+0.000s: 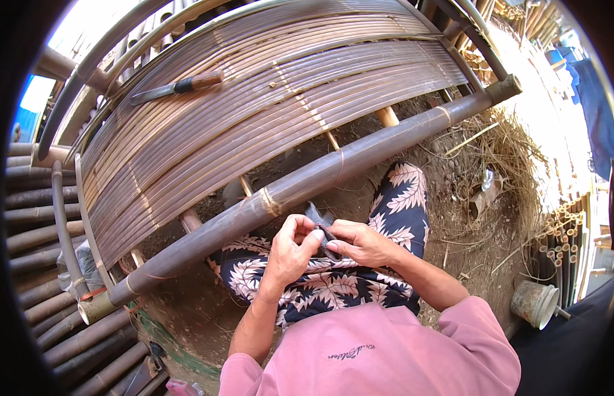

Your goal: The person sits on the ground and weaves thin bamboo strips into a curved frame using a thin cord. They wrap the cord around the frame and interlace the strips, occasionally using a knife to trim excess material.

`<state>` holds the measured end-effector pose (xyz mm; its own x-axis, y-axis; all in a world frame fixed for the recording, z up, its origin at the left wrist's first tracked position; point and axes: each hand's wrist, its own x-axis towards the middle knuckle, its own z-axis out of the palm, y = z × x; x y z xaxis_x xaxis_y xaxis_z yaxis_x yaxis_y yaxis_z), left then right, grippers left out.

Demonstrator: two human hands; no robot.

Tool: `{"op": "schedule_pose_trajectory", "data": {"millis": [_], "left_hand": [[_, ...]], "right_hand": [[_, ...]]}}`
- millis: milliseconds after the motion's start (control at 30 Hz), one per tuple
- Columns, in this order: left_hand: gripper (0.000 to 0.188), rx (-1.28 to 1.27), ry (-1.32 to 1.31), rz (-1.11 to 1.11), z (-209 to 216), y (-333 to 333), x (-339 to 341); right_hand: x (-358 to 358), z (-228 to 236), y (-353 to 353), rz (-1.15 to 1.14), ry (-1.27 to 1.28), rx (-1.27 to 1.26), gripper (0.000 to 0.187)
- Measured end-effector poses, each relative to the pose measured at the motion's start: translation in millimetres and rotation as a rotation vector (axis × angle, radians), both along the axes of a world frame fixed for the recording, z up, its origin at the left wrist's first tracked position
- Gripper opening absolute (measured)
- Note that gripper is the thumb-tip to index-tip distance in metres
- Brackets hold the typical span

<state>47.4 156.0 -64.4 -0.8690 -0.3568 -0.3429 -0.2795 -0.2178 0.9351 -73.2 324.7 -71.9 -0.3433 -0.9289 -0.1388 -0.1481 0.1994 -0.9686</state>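
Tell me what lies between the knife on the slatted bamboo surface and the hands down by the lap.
In the head view, between the knife and the left hand and right hand run curved bamboo slats, then the thick bamboo pole.

2 bare hands meet over the lap, the left hand (288, 251) and the right hand (364, 243), and between them sits 1 small dark object (328, 241), too small to tell what it is. 1 knife (177, 86) with a wooden handle lies on 1 curved bamboo slat panel (254, 119); its slats are too many and too close to count. 1 thick bamboo pole (320, 175) runs along the panel's near edge. 1 pale bucket (535, 303) stands on the ground at the right. 1 blue cloth (594, 105) hangs at the upper right. At the left, 1 stack of bamboo poles (39, 231) lies piled, at least 8 showing.
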Motion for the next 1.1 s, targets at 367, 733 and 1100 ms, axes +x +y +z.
{"op": "schedule_pose_trajectory", "data": {"millis": [367, 733, 1100], "left_hand": [[0.026, -0.714, -0.100, -0.329, -18, 10, -10], [0.018, -0.235, -0.225, 0.023, -7, 29, -41], [0.014, -1.077, 0.680, -0.190, 44, 51, -89]], "right_hand": [[-18, -4, 25, -0.184, 0.127, 0.250, 0.033], [45, -18, -20, -0.775, 0.407, -0.384, 0.025], [-68, -10, 16, -0.026, 0.237, -0.191, 0.036]]}}
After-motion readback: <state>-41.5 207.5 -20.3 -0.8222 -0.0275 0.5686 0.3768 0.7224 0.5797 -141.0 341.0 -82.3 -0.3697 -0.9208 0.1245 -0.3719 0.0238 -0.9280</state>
